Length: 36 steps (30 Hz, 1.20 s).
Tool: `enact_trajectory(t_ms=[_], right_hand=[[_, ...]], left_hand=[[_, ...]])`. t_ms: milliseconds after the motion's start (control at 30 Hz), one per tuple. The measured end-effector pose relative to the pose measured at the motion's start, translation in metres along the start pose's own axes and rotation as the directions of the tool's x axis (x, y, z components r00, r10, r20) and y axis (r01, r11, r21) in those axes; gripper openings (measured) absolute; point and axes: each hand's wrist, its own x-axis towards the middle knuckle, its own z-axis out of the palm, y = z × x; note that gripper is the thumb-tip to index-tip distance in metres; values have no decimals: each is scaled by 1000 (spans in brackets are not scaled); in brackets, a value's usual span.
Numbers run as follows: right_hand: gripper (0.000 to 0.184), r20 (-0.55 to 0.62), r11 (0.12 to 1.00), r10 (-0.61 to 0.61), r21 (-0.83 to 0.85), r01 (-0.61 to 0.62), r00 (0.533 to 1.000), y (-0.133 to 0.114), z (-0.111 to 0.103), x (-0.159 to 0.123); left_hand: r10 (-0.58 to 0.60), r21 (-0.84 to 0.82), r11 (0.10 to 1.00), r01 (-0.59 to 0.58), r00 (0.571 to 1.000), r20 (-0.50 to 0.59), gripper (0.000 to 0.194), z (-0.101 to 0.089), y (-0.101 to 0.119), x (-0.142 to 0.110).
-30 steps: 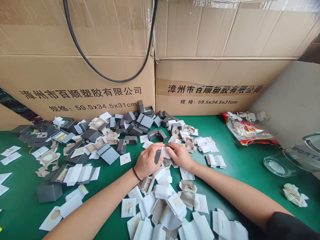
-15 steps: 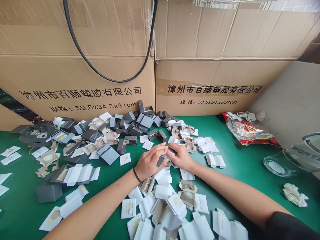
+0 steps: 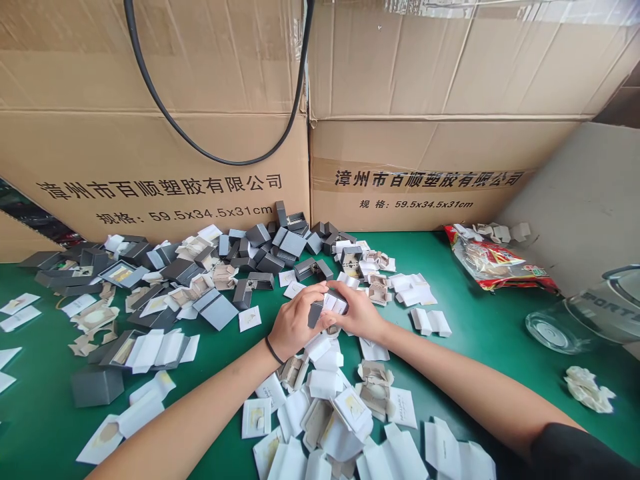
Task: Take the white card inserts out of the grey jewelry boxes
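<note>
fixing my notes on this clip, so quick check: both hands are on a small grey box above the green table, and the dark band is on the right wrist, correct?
Not quite: the head view shows the dark band on the left wrist. Both hands, left and right, are on the small grey box.

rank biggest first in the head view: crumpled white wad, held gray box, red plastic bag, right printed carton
1. Right printed carton
2. Red plastic bag
Smallest, unranked: crumpled white wad and held gray box, which look close; the box is partly hidden.
</note>
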Motion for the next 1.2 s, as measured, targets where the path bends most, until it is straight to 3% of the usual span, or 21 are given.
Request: enact_trajectory(t_ms=[267, 533, 833, 933, 1033, 1200], right_hand=[[40, -5, 997, 48, 56, -48, 999, -4, -1, 2], [36, -38, 996, 51, 71, -48, 998, -5, -3, 2], [29, -138, 983, -146, -131, 128, 980, -1, 3, -4], [25, -247, 982, -152, -144, 119, 957, 0, 4, -3], [27, -358, 995, -96, -49, 84, 929, 0, 2, -2], [22, -376, 974, -187, 46, 220, 908, -1, 0, -3]], left_hand=[[12, 25, 1000, -13, 1000, 21, 42, 1, -2, 0], [-21, 62, 998, 18, 999, 49, 35, 2, 2, 1], [-73, 48, 996, 70, 995, 69, 17, -2, 8, 1], [-133, 88, 988, 127, 989, 70, 12, 0, 7, 0], [-278, 148, 953, 266, 958, 67, 16, 3, 4, -1], [-406, 157, 906, 392, 911, 68, 35, 6, 0, 0]])
